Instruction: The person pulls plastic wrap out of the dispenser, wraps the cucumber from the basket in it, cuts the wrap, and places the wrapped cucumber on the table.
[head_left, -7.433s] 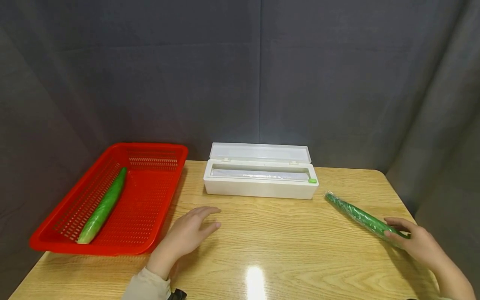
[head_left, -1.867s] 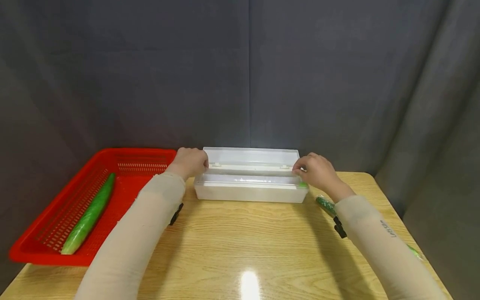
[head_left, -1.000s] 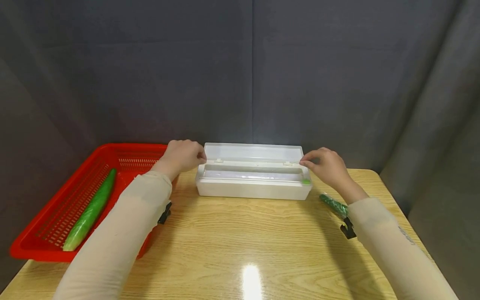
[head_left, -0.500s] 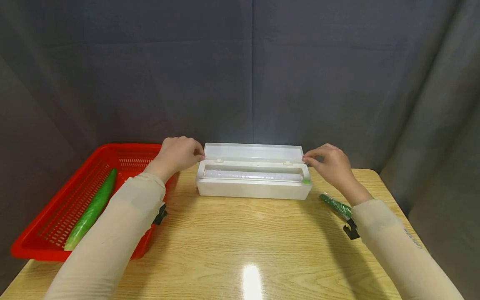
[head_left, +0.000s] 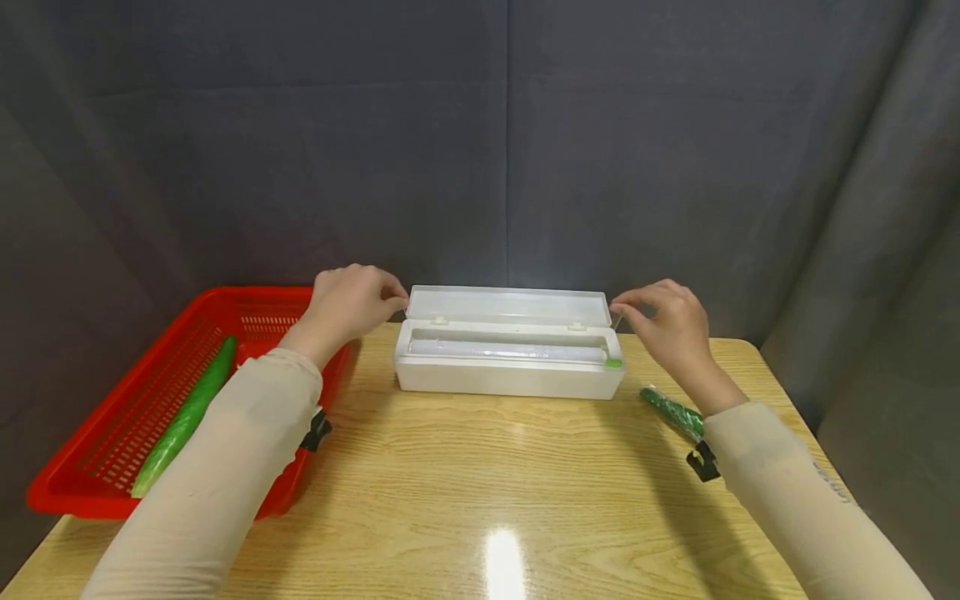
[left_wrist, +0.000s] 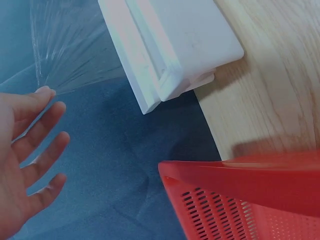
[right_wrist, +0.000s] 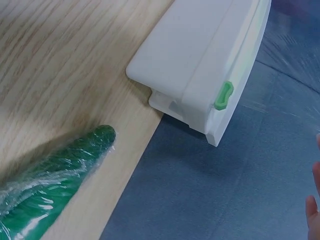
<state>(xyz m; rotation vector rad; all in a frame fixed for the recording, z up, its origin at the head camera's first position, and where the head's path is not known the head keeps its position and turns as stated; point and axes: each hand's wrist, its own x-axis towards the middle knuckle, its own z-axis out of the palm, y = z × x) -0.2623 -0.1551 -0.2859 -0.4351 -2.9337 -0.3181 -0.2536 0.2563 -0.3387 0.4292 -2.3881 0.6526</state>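
My left hand (head_left: 348, 302) pinches a corner of clear cling film (left_wrist: 75, 45) between thumb and forefinger, its other fingers spread in the left wrist view. The film runs in creases from the white cling film dispenser (head_left: 510, 377). At the dispenser's far right corner, my right hand (head_left: 673, 329) pinches the film's other side between thumb and forefinger. Only a few of its fingers (right_wrist: 315, 215) show at the edge of the right wrist view. The dispenser's lid stands open, with the roll inside and a green slider (right_wrist: 224, 96) at the right end.
A film-wrapped cucumber (right_wrist: 55, 185) lies on the wooden table (head_left: 450, 483) to the right, partly under my right forearm. On the left stands a red perforated basket (head_left: 45, 492) with an unwrapped cucumber (head_left: 183, 421) in it. A dark grey curtain (head_left: 465, 167) hangs behind.
My right hand has let go of the wrapped cucumber. Both hands went to the dispenser, took the film's edge and have drawn it up and back, moving slightly apart.
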